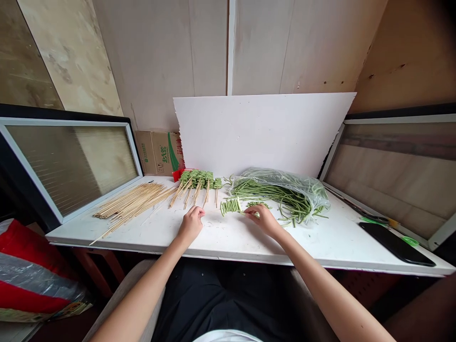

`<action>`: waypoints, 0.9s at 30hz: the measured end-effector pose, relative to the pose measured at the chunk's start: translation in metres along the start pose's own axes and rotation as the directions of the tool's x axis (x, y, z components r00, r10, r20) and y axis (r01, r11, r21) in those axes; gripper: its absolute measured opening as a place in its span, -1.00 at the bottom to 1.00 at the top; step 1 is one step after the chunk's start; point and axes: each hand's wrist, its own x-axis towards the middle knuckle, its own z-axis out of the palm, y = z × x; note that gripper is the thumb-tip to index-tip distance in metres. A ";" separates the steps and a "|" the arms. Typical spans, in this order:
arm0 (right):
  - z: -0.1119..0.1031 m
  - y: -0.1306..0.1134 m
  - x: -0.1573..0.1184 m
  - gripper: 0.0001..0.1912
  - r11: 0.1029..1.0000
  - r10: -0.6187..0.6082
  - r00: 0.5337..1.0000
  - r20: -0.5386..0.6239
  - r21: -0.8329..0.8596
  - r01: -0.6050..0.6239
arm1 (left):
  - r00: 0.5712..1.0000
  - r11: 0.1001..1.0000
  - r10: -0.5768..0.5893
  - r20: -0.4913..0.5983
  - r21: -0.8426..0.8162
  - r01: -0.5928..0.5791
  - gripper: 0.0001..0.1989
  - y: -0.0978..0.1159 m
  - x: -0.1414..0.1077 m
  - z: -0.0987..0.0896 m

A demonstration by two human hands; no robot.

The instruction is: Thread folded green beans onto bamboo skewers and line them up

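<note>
A skewer of short green bean pieces (231, 206), set side by side like a ladder, is just above the middle of the white table. My right hand (262, 219) pinches it at its right end; most of the stick is hidden. Beyond those fingers sits a small heap of cut bean pieces (259, 204). To the left, my left hand (192, 222) is closed with thumb and fingertips together, apart from the skewer; whether anything is between them is hidden. Several filled bean skewers (195, 180) lie piled behind it, their bare sticks pointing toward me.
Loose bamboo sticks (133, 202) spread over the table's left side. A clear plastic bag of long green beans (274, 190) lies at the back right. On the right edge are a black phone (395, 243) and scissors (366, 212). A cardboard box (156, 153) and white board (263, 133) stand behind.
</note>
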 end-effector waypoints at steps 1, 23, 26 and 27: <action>0.000 0.002 0.001 -0.59 0.996 0.051 0.998 -0.040 0.069 -0.048 | 1.000 1.000 0.010 -0.005 0.008 -0.010 -0.70 0.001 0.000 0.000; 0.016 -0.011 -0.005 -0.45 0.725 0.287 0.952 0.102 0.627 -0.285 | 0.999 1.000 0.019 0.041 0.017 -0.019 -0.71 0.007 0.000 -0.001; 0.015 -0.012 -0.005 -0.45 0.725 0.284 0.953 0.110 0.626 -0.288 | 0.999 1.000 0.014 0.044 0.004 -0.014 -0.71 0.007 0.000 -0.001; 0.015 -0.012 -0.005 -0.45 0.722 0.283 0.953 0.110 0.629 -0.287 | 0.999 1.000 0.012 0.043 0.000 -0.012 -0.71 0.007 0.000 -0.001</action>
